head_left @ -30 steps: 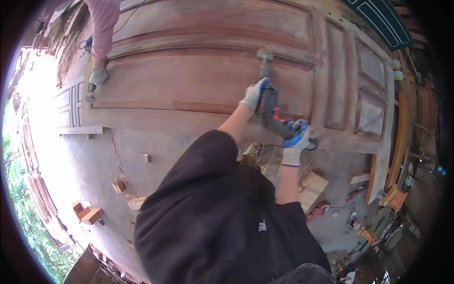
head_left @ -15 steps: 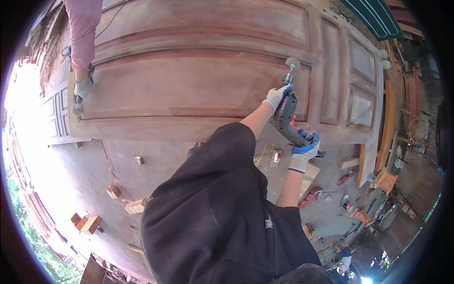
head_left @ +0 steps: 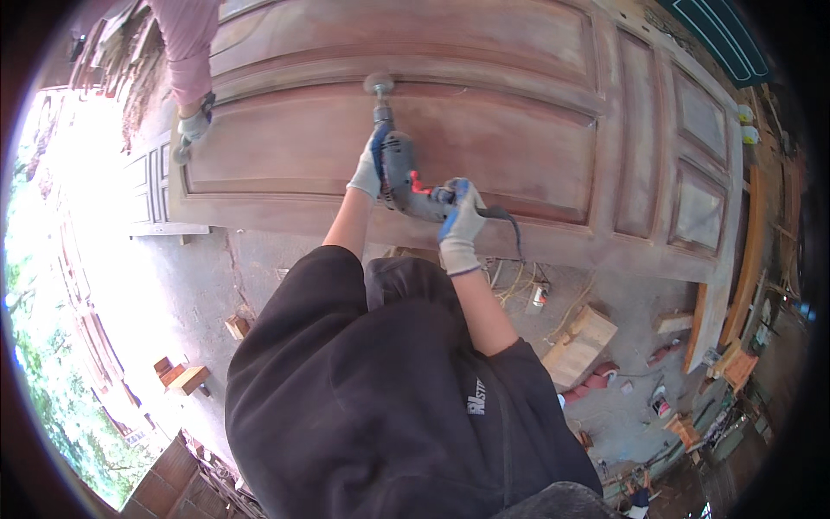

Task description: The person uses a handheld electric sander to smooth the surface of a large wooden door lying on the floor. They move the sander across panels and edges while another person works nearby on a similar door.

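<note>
A grey power drill (head_left: 399, 164) with a red trigger part is held between my two gloved hands. At its tip a round sanding wheel (head_left: 379, 84) meets the moulding beside the long panel of a reddish-brown wooden door (head_left: 294, 138). My left hand (head_left: 369, 164), in a white and blue glove, grips the drill near its chuck. Around the rear handle, where the cable (head_left: 510, 227) leaves, closes my right hand (head_left: 462, 221). At the door's left end another person's gloved hand (head_left: 194, 127) holds a tool with a similar round wheel (head_left: 181, 154).
Below the door, the concrete floor (head_left: 207, 277) holds a wooden board (head_left: 581, 346), small wood blocks (head_left: 237, 326) and yellow cords (head_left: 519, 285). Long timber pieces (head_left: 748, 251) stand at the right. A dark green panel (head_left: 718, 39) is at the far right.
Both my hands and the drill have moved left along the door, and the wheel now touches the moulding farther left. The view has shifted too. The other person's hand remains at the door's left end.
</note>
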A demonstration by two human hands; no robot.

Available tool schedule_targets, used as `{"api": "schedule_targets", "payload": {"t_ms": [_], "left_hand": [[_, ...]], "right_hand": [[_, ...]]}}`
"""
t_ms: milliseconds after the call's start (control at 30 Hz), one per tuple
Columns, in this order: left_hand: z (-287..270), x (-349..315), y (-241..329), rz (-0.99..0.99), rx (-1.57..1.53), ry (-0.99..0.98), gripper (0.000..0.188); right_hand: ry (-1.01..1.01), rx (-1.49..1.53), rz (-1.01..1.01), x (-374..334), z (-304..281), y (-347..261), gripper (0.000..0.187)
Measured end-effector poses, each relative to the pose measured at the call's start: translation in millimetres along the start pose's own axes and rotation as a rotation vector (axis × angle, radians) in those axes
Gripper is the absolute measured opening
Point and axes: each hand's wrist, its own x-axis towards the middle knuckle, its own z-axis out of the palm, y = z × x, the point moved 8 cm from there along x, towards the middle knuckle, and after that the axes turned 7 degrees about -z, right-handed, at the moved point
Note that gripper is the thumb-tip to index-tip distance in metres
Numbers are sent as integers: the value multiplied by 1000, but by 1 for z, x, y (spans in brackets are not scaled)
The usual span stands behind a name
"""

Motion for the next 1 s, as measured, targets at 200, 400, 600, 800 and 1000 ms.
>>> {"api": "schedule_targets", "payload": {"t_ms": [200, 400, 600, 800, 1000], "left_hand": [[-10, -18, 16, 13, 29, 47, 45], [83, 49, -96, -42, 26, 20, 44], [210, 96, -205, -101, 222, 69, 54], [261, 105, -232, -218, 606, 154, 68], [208, 70, -180, -48, 404, 125, 60]], "right_hand": [[-84, 55, 73, 3, 19, 9, 19], [247, -47, -81, 50, -109, -81, 20], [225, 127, -179, 82, -204, -186, 22], [446, 76, -289, 86, -244, -220, 20], [119, 158, -192, 69, -196, -177, 20]]}}
